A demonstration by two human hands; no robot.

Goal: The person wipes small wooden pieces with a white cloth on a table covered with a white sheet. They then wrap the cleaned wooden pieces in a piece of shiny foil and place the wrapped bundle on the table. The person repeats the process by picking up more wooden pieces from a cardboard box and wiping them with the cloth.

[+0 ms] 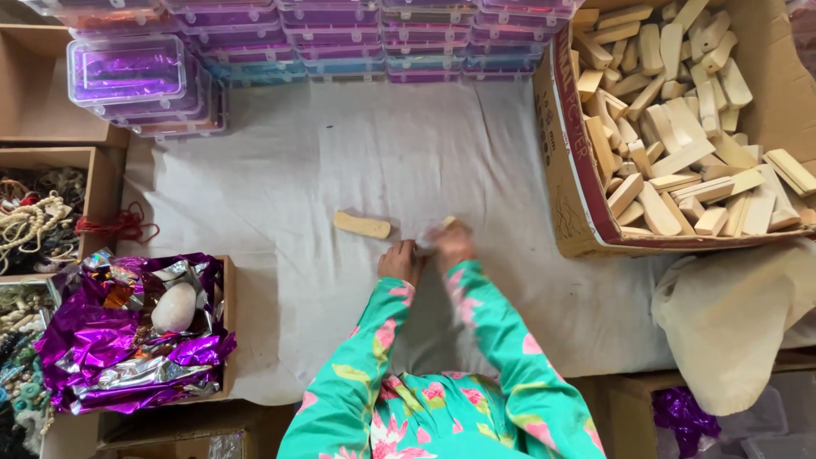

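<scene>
A: What are the hands on?

B: Both meet at the middle of the white cloth (340,170). The right hand (453,246) is closed around a small wooden piece (448,223), whose pale end sticks out just past the fingertips. The left hand (399,260) sits right against it, fingers curled toward something thin and clear between the two hands, maybe a bit of plastic wrap; the view is blurred there, so I cannot tell whether the left fingers grip it or only press on it.

A: Anything else close by?

B: A second wooden piece (362,224) lies flat on the cloth just to the left of the left fingers, apart from them and untouched.

A: How far along does the work look?

B: Early, I would judge. The cardboard box (569,187), off to the right of the right fingers, is heaped with wooden pieces of the same kind, and only two are out on the cloth.

A: And the other side?

B: Well beyond the fingertips, stacks of clear plastic cases (127,72) with purple inside line the far edge. Left of the left hand, a box holds crumpled purple foil (110,340) with a smooth pale stone (174,306) resting in it.
</scene>
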